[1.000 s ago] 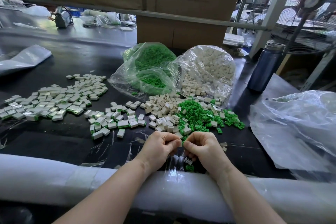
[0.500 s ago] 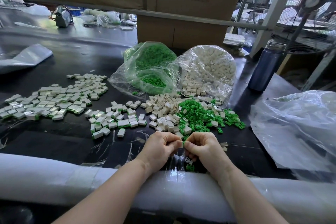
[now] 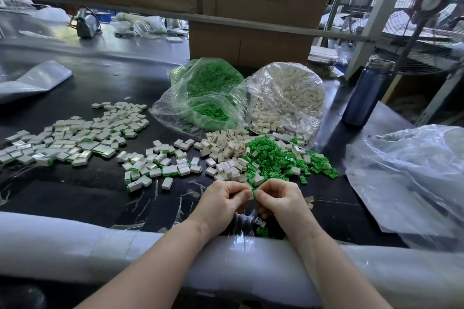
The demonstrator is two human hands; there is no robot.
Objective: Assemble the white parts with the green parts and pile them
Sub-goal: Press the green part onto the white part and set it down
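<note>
My left hand [image 3: 224, 202] pinches a small white part [image 3: 250, 194] near the table's front edge. Fingertip to fingertip with it, my right hand [image 3: 278, 199] pinches a green part [image 3: 254, 192] that is mostly hidden by the fingers. Just beyond the hands lie a heap of loose white parts [image 3: 226, 150] and a heap of loose green parts [image 3: 273, 158]. Assembled white-and-green pieces [image 3: 160, 165] lie scattered to the left, with a bigger spread [image 3: 75, 135] at the far left.
Two clear bags stand behind the heaps, one of green parts [image 3: 208, 93], one of white parts [image 3: 288, 98]. A dark blue bottle [image 3: 366, 93] stands at the right, a big clear plastic bag [image 3: 411, 178] nearer. A padded white roll [image 3: 75, 246] lines the front edge.
Both hands stay together at the same spot; only the fingertips shift slightly as they work the two small parts against each other.
</note>
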